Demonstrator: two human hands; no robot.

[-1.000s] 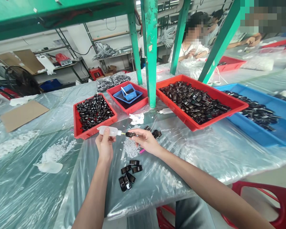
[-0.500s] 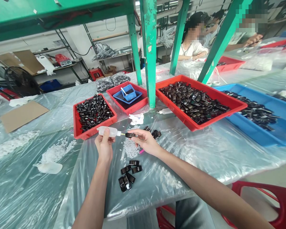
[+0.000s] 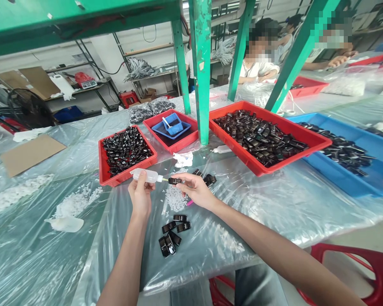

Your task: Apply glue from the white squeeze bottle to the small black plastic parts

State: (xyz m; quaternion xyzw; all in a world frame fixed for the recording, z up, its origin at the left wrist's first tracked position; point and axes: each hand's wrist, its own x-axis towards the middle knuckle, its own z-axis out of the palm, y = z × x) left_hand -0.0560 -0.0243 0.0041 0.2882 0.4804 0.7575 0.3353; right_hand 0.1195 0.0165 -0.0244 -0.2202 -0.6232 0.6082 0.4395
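Note:
My left hand (image 3: pixel 141 193) is closed round a translucent squeeze bottle (image 3: pixel 150 176), held sideways with its thin nozzle pointing right. The nozzle tip meets the left end of a small glossy black plastic part (image 3: pixel 175 181). Fingers of my right hand (image 3: pixel 196 189) pinch that part at its other end. Beneath them lies a heap of small white pieces (image 3: pixel 176 199), with a pink stick (image 3: pixel 190 203) partly hidden by my right hand. Several similar black parts (image 3: pixel 170 244) lie nearer me, and a few more (image 3: pixel 210 180) rest behind my right hand.
Red trays of black parts stand at the left (image 3: pixel 127 177) and right (image 3: pixel 258 168), with a blue tray (image 3: pixel 354 180) beyond. A green post (image 3: pixel 201 76) rises from the plastic-covered table. Another squeeze bottle (image 3: pixel 67 224) lies at left. Co-workers (image 3: pixel 255 70) sit across the table.
My hands, the bottle and the black part hold nearly the same position. Across the table, a co-worker's hand at the upper right has moved lower.

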